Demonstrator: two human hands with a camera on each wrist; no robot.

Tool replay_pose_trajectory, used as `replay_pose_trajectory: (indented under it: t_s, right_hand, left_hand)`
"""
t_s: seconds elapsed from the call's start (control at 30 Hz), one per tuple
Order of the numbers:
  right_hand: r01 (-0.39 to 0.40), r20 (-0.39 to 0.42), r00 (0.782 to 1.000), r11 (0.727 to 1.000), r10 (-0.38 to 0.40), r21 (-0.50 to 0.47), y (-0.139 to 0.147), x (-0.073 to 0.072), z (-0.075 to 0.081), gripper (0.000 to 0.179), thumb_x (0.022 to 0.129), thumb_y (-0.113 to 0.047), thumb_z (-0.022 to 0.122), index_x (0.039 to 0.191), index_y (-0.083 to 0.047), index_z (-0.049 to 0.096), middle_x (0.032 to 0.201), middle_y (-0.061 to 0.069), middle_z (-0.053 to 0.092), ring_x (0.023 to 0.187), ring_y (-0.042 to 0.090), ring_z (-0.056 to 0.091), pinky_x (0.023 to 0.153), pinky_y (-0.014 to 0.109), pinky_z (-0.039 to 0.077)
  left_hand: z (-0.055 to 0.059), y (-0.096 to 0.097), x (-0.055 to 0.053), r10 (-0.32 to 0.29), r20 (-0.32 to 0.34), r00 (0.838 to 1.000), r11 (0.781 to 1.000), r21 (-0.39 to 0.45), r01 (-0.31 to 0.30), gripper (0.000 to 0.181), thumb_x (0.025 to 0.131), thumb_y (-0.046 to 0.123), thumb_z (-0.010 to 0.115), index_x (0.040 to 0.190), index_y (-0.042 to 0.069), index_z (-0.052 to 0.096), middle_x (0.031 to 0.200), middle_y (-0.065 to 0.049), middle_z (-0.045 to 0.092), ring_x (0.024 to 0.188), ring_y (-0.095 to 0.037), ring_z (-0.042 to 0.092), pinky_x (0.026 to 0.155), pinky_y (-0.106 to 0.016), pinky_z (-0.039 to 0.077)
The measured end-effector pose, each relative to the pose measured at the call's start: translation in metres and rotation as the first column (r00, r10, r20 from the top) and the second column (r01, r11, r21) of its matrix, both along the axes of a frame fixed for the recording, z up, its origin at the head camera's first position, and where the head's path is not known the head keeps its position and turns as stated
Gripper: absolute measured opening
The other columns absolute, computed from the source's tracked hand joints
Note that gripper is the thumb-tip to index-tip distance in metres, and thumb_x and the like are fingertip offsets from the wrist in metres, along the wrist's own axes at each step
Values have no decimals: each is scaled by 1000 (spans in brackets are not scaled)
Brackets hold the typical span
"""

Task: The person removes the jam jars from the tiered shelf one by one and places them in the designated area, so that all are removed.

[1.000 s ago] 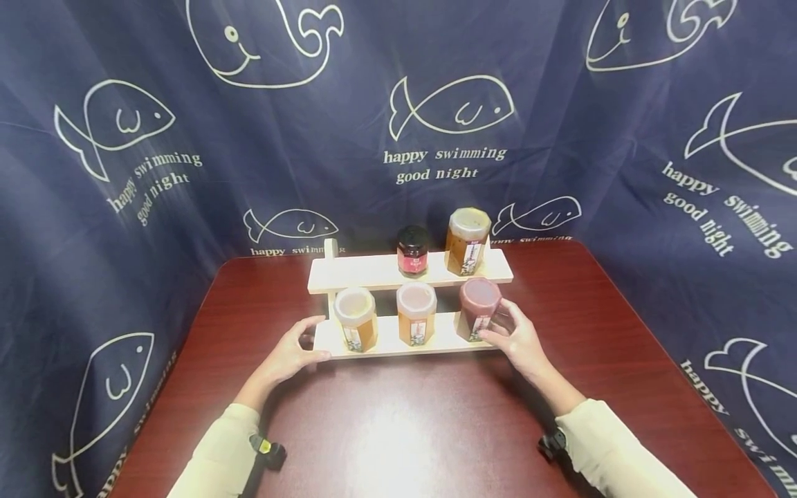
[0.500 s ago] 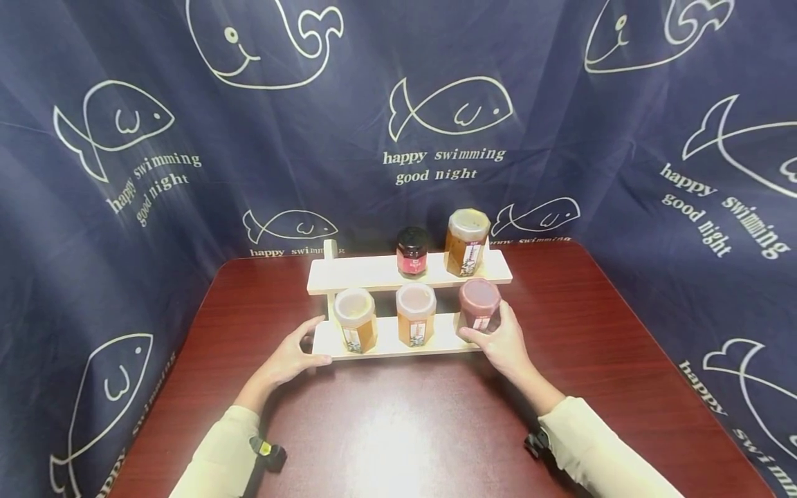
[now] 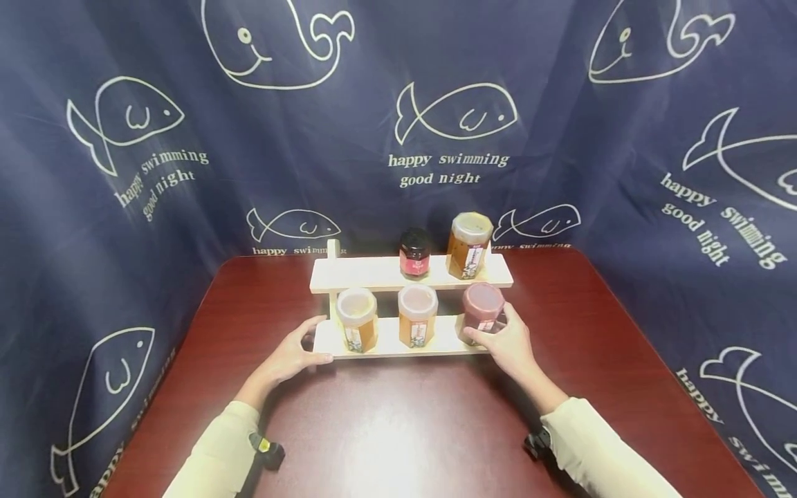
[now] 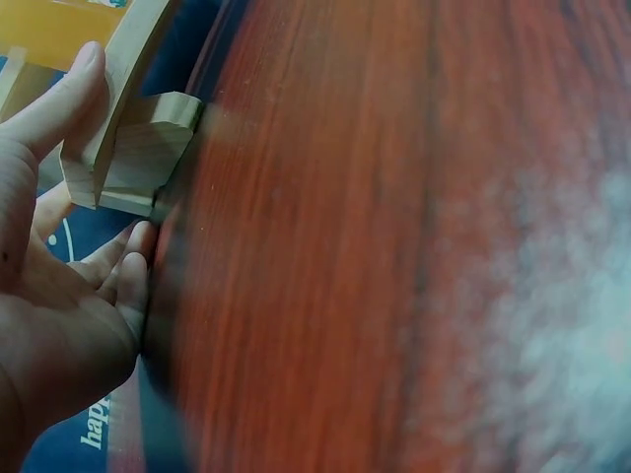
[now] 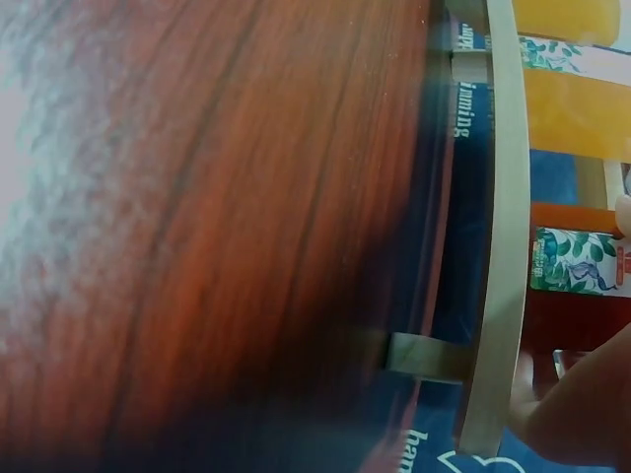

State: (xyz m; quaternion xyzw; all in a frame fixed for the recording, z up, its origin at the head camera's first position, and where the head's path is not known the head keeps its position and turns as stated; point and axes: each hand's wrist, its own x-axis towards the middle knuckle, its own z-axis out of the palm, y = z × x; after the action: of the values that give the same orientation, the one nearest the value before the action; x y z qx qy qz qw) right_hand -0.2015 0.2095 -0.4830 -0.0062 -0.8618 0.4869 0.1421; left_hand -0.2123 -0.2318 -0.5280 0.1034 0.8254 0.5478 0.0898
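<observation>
A two-tier pale wooden rack (image 3: 386, 348) stands on the table, bearing several jars. My left hand (image 3: 292, 354) grips the left end of its lower shelf; in the left wrist view, the thumb (image 4: 74, 94) lies against the shelf board. At the right end of that shelf, my right hand (image 3: 512, 346) holds a jar with dark red contents (image 3: 479, 311), thumb in front and fingers at its right side. Two jars with amber contents, a left one (image 3: 358, 321) and a middle one (image 3: 417, 318), share the lower shelf.
On the upper shelf are a small dark-lidded jar (image 3: 414, 256) with a red label and a taller amber jar (image 3: 469, 249). The reddish-brown table (image 3: 386, 415) has rounded far corners. Dark blue printed curtains (image 3: 367, 138) hang behind it and at both sides.
My right hand has shifted left around the red jar, its thumb now farther across the front. The left hand stays at the rack's end. The head view has tilted slightly.
</observation>
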Motion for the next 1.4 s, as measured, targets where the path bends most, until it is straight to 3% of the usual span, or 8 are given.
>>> replay_pose_trajectory:
  t_s: [0.27,0.4,0.6,0.83,1.0,1.13,1.4]
  right_hand:
    - [10,-28,1000,1000,-10,3,11,6,4,72,72,-22,92,131,-1,56,118,20,66,111,32,58,97,47,43]
    - [21,-35,999,1000,-20,14,20,6,8,74,72,-22,92,133,-3,56,118,17,67,110,27,58,95,38,44]
    - [63,-52,997,997,-61,39,42,6,13,70,73,-26,92,132,-6,60,114,15,69,102,23,59,85,26,45]
    - [127,-61,991,985,-120,117,69,5,21,65,75,-28,91,128,-4,62,111,19,69,97,27,58,81,34,44]
    - [139,-74,989,983,-130,120,86,-4,21,68,75,-27,91,130,-2,60,115,22,68,105,32,59,87,44,43]
    - [152,-88,986,979,-141,136,98,-14,19,66,75,-27,90,128,0,61,114,23,68,103,34,59,84,42,42]
    - [170,-71,985,969,-160,180,111,-34,17,53,74,-29,91,112,-3,64,90,15,70,88,28,56,75,37,42]
  left_hand:
    - [-3,-4,1,-9,26,1000,1000,12,9,92,75,16,89,152,11,39,129,-27,54,67,-27,63,55,-42,55]
    - [-3,-5,2,-10,25,1000,1000,24,9,91,76,16,88,152,11,38,127,-27,54,60,-27,63,54,-41,55]
    - [-2,-2,2,-12,-10,1000,1000,15,13,90,76,16,88,151,9,39,128,-27,54,65,-25,63,55,-40,55]
    - [-4,-1,-2,-16,-15,1000,1000,0,16,91,75,16,88,151,9,40,128,-26,55,75,-24,63,58,-39,55]
    - [-1,0,0,0,-14,1000,1000,-28,-1,91,75,19,89,151,10,40,130,-25,54,78,-25,62,65,-38,55]
    - [0,0,0,0,-12,1000,1000,-16,0,90,75,18,89,151,10,40,129,-26,54,75,-25,63,62,-39,55]
    - [-3,1,-1,-16,-17,1000,999,29,17,90,77,8,86,152,5,37,128,-28,54,69,-25,62,54,-41,55]
